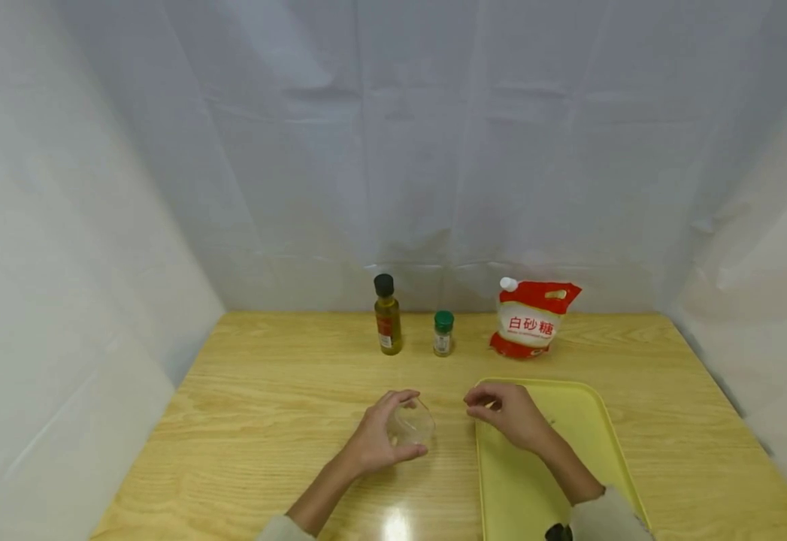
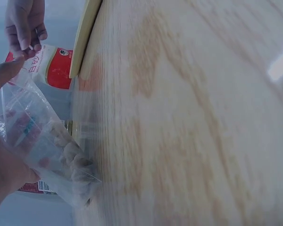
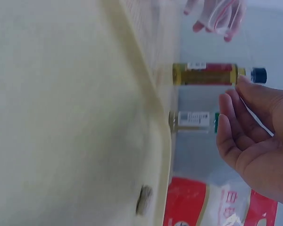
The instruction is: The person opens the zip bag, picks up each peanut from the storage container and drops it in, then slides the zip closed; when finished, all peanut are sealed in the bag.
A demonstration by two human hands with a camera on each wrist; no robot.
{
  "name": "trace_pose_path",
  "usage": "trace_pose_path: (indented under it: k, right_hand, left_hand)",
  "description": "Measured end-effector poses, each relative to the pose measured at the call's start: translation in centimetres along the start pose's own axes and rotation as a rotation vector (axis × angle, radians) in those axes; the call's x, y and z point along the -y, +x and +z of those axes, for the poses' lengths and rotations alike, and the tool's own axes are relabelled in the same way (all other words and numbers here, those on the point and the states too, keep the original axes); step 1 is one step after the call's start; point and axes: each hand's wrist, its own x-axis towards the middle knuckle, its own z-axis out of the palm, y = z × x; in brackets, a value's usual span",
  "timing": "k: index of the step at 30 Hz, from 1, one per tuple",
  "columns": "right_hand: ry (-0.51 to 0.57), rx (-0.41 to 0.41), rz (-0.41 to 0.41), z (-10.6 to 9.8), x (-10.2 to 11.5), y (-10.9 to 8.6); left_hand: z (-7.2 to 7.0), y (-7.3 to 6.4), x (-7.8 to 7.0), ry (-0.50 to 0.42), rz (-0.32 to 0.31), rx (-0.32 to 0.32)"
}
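Observation:
My left hand (image 1: 374, 442) grips a clear plastic bag (image 1: 412, 422) over the wooden table, thumb and fingers spread round its mouth. Several small brownish lumps (image 2: 74, 160) lie in the lower part of the bag, close over the tabletop in the left wrist view. To the right, above the left rim of a yellow tray (image 1: 603, 421), hovers my right hand (image 1: 511, 412). Its fingers bend loosely toward the thumb, and the right wrist view shows nothing in its palm. One small brownish piece (image 3: 144, 200) lies in the tray near its far edge.
Along the back of the table stand an oil bottle (image 1: 388, 319) with a black cap, a small green-capped jar (image 1: 443, 334) and a red and white sugar pouch (image 1: 531, 319) with a white spout. White sheeting (image 1: 407, 150) surrounds the table at the back and sides.

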Motion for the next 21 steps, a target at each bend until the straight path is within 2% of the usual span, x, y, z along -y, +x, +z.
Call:
trace_pose_path:
  k: [5,12,18,21]
  right_hand:
    - [-0.012,0.005,0.043,-1.6,-1.7,-0.6]
    - [-0.015,-0.041,0.075,-3.3,-3.8,-1.3]
    - [-0.062,-0.038,0.133,-4.8,-5.4,-2.1]
    - [-0.092,-0.03,0.135,-5.5,-6.3,-2.5]
  left_hand:
    - [0.0,0.0,0.0,-0.002,0.004,-0.002]
    - [-0.1,0.0,0.1,0.007,-0.002,-0.004]
    - [-0.1,0.1,0.1,0.007,-0.012,0.002]
    - [-0.2,0.1,0.2,0.016,-0.018,0.003]
